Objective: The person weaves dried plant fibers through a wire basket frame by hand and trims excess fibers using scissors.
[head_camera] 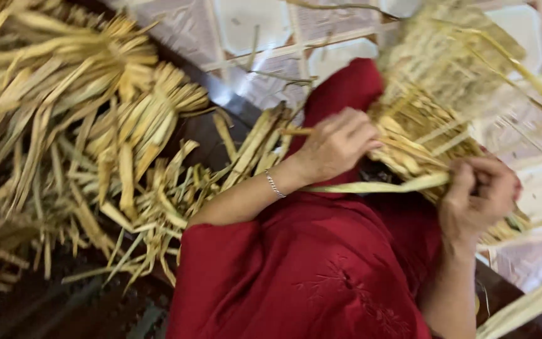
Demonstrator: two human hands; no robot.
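1. Head view: we've got a half-woven basket of pale yellow dried-leaf strips (431, 135) over our red-clothed lap (321, 263), kinda blurry.
2. Our left hand (337, 144) presses curled fingers on its weave; our right hand (478, 194) is clenched round a flat pale-green strip (377, 186).
3. Loose straw-coloured leaf bundles (76, 125) are piled well apart.

We find little room around the weave (434, 138): our left hand (337, 145) presses on its near edge, our right hand (478, 194) grips a strip (377, 186) just below, and loose ends jut out to the right. Left of our arms, heaped straw (95, 138) crowds the dark floor (45, 314). The tiled floor (252, 25) above lies mostly open.
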